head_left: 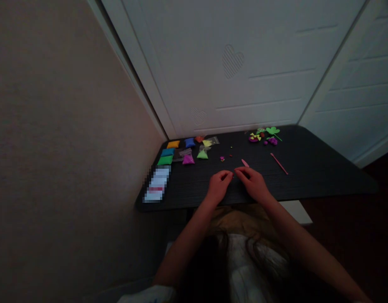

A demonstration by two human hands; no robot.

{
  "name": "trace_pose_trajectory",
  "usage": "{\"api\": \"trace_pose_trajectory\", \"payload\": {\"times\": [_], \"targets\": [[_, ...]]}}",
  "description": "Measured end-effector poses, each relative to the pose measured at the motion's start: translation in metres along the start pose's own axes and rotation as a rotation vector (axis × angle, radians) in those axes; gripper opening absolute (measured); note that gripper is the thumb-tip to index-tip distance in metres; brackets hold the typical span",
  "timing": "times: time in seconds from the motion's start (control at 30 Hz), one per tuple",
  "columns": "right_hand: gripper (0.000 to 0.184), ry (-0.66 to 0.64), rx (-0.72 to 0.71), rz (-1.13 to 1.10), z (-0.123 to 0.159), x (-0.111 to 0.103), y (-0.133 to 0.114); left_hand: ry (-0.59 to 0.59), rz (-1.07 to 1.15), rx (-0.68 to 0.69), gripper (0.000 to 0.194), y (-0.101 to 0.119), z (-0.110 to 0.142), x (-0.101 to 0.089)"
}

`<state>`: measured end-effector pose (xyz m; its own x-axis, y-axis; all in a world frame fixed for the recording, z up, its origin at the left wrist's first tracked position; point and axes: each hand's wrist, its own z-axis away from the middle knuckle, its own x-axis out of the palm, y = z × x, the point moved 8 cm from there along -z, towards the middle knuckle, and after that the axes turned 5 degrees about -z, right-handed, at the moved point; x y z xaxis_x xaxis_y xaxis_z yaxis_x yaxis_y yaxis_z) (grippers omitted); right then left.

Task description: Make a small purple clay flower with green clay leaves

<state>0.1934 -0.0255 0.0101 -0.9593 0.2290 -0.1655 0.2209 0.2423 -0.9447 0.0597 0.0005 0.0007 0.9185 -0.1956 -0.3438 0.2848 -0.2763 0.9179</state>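
Observation:
My left hand point(219, 185) is over the front part of the dark table, thumb and fingers pinched together. A tiny bit of something shows at its fingertips, too small to name. Facing it, close by, my right hand point(253, 182) is pinched in the same way; what it holds, if anything, is hidden. Just beyond the right fingers lies a pink flat-bladed tool point(245, 163). Past the left fingers are a small purple piece with yellow point(222, 158), a tiny red piece point(230, 155) and a tiny yellow-green ball point(231, 147).
Several bags of coloured modelling clay point(188, 159) lie at the left of the dark table point(320, 176). A blurred-out phone point(157, 184) rests nearer. At the back right are a green clover shape point(273, 131), purple balls point(272, 141) and a purple-yellow piece point(254, 138). A pink stick point(278, 163) lies right.

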Motion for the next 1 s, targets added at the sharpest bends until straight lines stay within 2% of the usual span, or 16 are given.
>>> {"api": "trace_pose_trajectory", "payload": {"times": [0.17,0.3,0.4,0.5,0.6,0.73,0.8,0.9,1.0], "targets": [[0.032,0.023,0.081,-0.304,0.007,-0.005,-0.008,0.073,0.076,-0.063,0.026,-0.005,0.000,-0.007],[0.023,-0.017,0.106,-0.559,0.023,-0.004,-0.037,0.126,0.147,-0.113,0.028,-0.012,0.000,-0.011],[0.019,-0.095,0.113,-0.703,0.037,0.004,-0.065,0.133,0.182,-0.130,0.026,-0.014,0.000,-0.012],[0.017,-0.267,0.129,-1.038,0.050,0.019,-0.090,0.127,0.195,-0.136,0.023,-0.014,0.000,-0.011],[0.018,-0.344,0.126,-1.146,0.058,0.027,-0.101,0.124,0.200,-0.136,0.022,-0.013,0.000,-0.011],[0.018,-0.366,0.080,-1.058,0.060,0.031,-0.095,0.134,0.200,-0.139,0.022,-0.012,0.000,-0.011],[0.024,-0.315,0.012,-0.840,0.057,0.027,-0.085,0.132,0.198,-0.140,0.022,-0.011,0.000,-0.011],[0.037,-0.197,-0.093,-0.383,0.048,0.014,-0.068,0.126,0.195,-0.138,0.023,-0.011,0.000,-0.011],[0.027,-0.166,-0.095,-0.144,0.034,0.002,-0.047,0.123,0.185,-0.137,0.024,-0.012,0.000,-0.012]]}}
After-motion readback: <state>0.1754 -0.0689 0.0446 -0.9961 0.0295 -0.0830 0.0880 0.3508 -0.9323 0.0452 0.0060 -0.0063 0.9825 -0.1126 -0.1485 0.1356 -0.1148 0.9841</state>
